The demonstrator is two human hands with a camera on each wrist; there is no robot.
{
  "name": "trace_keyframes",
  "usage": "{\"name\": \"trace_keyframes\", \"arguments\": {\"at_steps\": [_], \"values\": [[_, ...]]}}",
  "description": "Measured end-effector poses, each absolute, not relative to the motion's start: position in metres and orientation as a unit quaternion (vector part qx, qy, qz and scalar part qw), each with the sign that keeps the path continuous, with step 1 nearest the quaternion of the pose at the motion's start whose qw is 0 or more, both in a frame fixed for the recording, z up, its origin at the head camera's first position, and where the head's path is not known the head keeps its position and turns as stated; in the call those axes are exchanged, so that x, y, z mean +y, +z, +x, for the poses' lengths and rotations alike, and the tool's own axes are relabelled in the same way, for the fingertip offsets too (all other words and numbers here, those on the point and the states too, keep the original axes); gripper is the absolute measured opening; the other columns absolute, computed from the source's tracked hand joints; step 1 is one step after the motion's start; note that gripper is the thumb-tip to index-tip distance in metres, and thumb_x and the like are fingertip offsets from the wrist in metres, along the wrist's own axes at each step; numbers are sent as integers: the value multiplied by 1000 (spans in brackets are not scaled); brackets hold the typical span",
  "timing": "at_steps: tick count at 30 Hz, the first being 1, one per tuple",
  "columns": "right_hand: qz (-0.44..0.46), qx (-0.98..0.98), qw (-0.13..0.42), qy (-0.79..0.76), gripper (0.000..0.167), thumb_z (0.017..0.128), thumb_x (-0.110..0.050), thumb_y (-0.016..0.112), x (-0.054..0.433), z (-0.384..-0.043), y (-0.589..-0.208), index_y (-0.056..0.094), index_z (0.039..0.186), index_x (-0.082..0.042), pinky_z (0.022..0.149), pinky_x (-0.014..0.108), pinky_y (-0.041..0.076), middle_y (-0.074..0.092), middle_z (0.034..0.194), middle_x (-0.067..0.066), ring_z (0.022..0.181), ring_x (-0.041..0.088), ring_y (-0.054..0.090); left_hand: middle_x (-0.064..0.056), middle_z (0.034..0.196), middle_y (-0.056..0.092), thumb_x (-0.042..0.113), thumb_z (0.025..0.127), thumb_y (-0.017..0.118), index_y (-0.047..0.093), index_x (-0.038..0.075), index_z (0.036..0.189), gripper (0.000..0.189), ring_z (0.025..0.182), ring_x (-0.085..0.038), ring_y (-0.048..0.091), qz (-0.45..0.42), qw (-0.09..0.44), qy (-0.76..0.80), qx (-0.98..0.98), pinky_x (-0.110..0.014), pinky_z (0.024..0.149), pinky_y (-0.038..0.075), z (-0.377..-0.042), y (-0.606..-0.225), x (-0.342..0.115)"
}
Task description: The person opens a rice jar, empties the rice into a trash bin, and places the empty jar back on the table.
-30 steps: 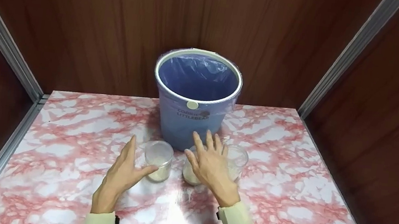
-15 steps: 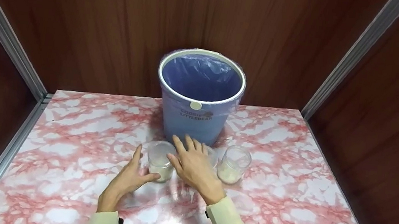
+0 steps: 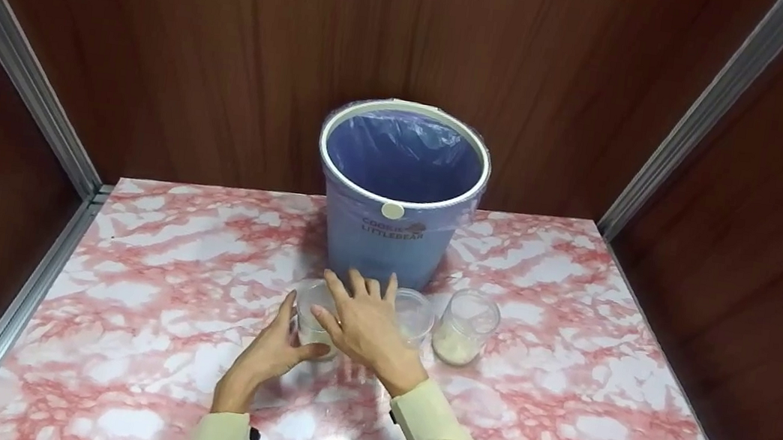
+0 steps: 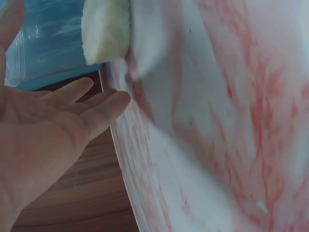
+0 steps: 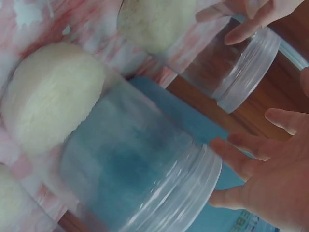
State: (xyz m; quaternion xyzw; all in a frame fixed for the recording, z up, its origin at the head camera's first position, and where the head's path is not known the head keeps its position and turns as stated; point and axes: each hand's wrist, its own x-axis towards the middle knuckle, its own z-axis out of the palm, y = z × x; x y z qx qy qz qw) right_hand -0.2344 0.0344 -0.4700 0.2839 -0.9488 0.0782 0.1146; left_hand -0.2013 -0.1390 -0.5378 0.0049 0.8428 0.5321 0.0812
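Observation:
Three clear jars with a layer of pale, off-white contents at the bottom stand in a row. My left hand (image 3: 272,352) is at the left jar (image 3: 306,319), thumb in front and fingers along its left side; in the left wrist view that hand (image 4: 53,130) has loosely extended fingers beside the jar (image 4: 48,41). Fingers spread, my right hand (image 3: 369,331) hovers over the gap between the left jar and the middle jar (image 3: 413,314), partly hiding both. Contact with the left jar is unclear for either hand. The right jar (image 3: 464,332) stands apart from the hands.
A blue bin (image 3: 387,253) with a clear plastic liner and white rim stands right behind the jars. The red-and-white marbled table (image 3: 561,424) is enclosed by dark wood panels (image 3: 246,57) with metal corner posts.
My right hand has moved left from over the middle and right jars toward the left jar, uncovering the right one. The left hand has closed in on the left jar. The view has shifted slightly.

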Motion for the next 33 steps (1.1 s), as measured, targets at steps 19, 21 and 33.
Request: {"name": "trace_keyframes", "arguments": {"at_steps": [19,21,33], "values": [[301,-946,117,34,55,98,-56,42,17,-233,-480,49,141,-22,105,70,32,56,136,14,116,35,58,-30,147,41,29,78,83,6,5,155,112,136,-42,43,58,6,529,846,-56,112,35,-209,-559,-131],[306,-944,121,28,55,97,-57,45,17,-232,-482,50,140,-23,105,69,34,57,133,13,115,35,58,-32,145,42,27,77,84,6,3,153,112,134,-43,45,72,-11,523,849,-56,111,36,-209,-562,-129],[313,-939,130,63,59,88,-53,63,16,-227,-481,51,136,-20,85,47,53,53,132,19,104,34,56,-32,128,55,2,67,82,26,-6,144,95,118,-44,57,128,-181,449,866,-55,100,46,-211,-569,-125]]}}
